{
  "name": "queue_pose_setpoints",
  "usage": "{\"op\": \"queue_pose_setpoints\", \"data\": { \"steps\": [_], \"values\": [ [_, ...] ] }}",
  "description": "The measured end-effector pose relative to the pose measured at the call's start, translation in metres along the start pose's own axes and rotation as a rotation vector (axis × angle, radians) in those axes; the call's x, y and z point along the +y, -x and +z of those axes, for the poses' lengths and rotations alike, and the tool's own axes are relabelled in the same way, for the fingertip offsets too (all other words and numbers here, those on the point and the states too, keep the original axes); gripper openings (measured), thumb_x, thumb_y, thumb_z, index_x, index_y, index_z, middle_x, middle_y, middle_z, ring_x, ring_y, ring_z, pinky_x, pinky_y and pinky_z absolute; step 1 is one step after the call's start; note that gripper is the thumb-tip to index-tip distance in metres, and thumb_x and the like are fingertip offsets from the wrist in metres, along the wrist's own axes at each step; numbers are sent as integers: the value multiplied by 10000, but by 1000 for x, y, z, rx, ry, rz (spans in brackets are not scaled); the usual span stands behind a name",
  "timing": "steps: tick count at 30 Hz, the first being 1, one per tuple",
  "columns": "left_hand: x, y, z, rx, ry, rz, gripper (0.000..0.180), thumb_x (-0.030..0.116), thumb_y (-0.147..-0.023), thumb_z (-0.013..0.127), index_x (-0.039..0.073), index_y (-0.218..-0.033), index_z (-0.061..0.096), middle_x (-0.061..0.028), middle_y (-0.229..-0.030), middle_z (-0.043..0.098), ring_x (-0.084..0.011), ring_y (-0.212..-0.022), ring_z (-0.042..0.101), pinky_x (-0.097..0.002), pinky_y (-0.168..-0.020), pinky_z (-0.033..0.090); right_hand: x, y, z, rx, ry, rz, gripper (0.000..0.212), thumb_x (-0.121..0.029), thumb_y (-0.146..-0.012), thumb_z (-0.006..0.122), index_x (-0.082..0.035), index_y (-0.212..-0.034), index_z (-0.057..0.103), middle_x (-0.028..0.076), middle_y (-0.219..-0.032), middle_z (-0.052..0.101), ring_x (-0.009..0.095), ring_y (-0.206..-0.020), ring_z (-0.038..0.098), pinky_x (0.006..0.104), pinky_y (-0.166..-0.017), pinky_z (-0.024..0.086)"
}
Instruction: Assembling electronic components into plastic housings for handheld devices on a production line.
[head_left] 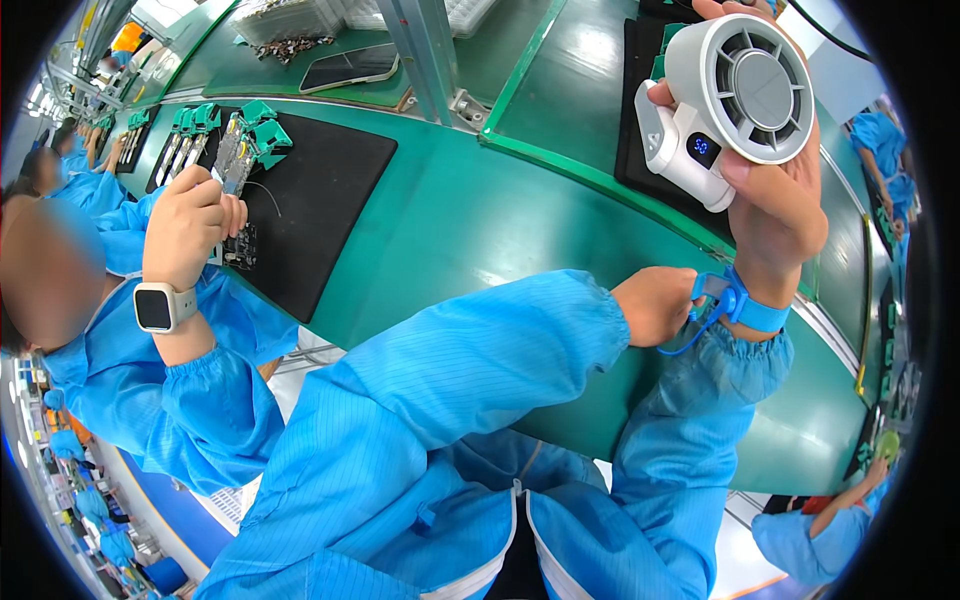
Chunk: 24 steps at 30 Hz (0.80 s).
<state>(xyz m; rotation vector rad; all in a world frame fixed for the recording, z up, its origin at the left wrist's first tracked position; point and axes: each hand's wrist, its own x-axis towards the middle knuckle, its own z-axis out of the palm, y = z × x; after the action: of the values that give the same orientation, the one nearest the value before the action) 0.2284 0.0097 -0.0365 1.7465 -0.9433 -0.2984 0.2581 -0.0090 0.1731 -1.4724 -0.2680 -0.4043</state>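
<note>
Above the green table (480,220), the right hand (775,200) grips a white fan (735,95) while left fingers (680,300) pinch the blue wrist strap (745,305); fastening it likely needs a snug pull.

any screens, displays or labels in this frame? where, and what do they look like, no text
Fan display: small dark panel with blue lit digits, on the white handheld fan's body, held up in the right hand.
Smartwatch: dark square screen, pale case and strap, on a co-worker's wrist at left.
Phone: dark glossy slab lying flat on the green bench, top centre, screen off.
No labels or packages legible.
</note>
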Motion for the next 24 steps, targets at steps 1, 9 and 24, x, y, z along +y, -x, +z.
{"op": "queue_pose_setpoints", "data": {
  "steps": [1, 9, 24],
  "values": [
    [0, 0, 0, 0, -1, 3, 97, 78, -919, 545, 50, -1002, 588, -208, -1002, 614, -447, -923, 575, -498, -785, 491, -1, 0, 0, -2, -1, 5, 925, -193, -463, 748, 50, -1307, 455, 135, -978, 607, 264, -834, 694, 374, -807, 595],
    [-7, -2, 6, -6, -1, -28, 97, 62, -901, 561, 47, -995, 583, -208, -991, 613, -448, -916, 577, -500, -771, 487, 33, -7, -45, -299, -22, -135, 856, -184, -628, 586, 71, -1425, 407, 229, -1391, 514, 398, -1078, 662, 500, -984, 510],
    [-1, -1, 2, 19, -35, 47, 93, 48, -895, 547, 53, -983, 576, -212, -969, 614, -451, -897, 580, -510, -757, 484, 39, -12, -55, -380, -41, -191, 815, -186, -657, 598, 76, -1405, 408, 237, -1334, 545, 418, -1084, 655, 511, -983, 498]
  ]
}}
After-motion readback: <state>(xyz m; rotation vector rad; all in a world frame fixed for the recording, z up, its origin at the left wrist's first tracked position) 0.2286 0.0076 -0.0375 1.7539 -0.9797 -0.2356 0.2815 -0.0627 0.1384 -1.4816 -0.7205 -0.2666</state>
